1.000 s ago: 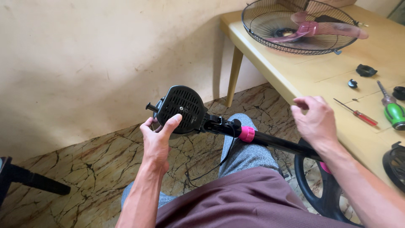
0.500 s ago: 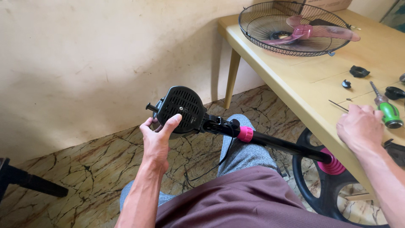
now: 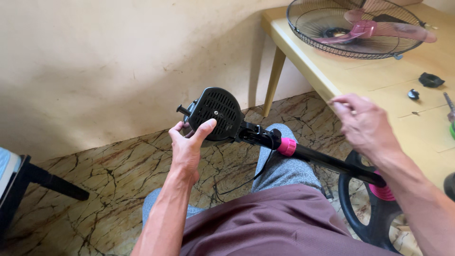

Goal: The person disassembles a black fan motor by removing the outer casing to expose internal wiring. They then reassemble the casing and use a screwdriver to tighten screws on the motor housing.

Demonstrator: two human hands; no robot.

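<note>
Across the person's lap lies a black fan stand pole (image 3: 327, 161) with a pink collar. The left hand (image 3: 187, 147) grips the black vented plastic motor housing (image 3: 215, 114) at the pole's end, thumb pressed on its back cover. The right hand (image 3: 365, 125) hovers above the pole with fingers loosely curled; whether it pinches anything cannot be told. Beyond stands a pale wooden table (image 3: 379, 90) bearing a round wire fan guard (image 3: 355, 28) with pink blades, over a marbled tile floor (image 3: 118, 170).

Daylight falling bright from right onto table (image 3: 379, 85); wall (image 3: 95, 61) shading dim at left; right hand (image 3: 365, 125) blurring slightly.
</note>
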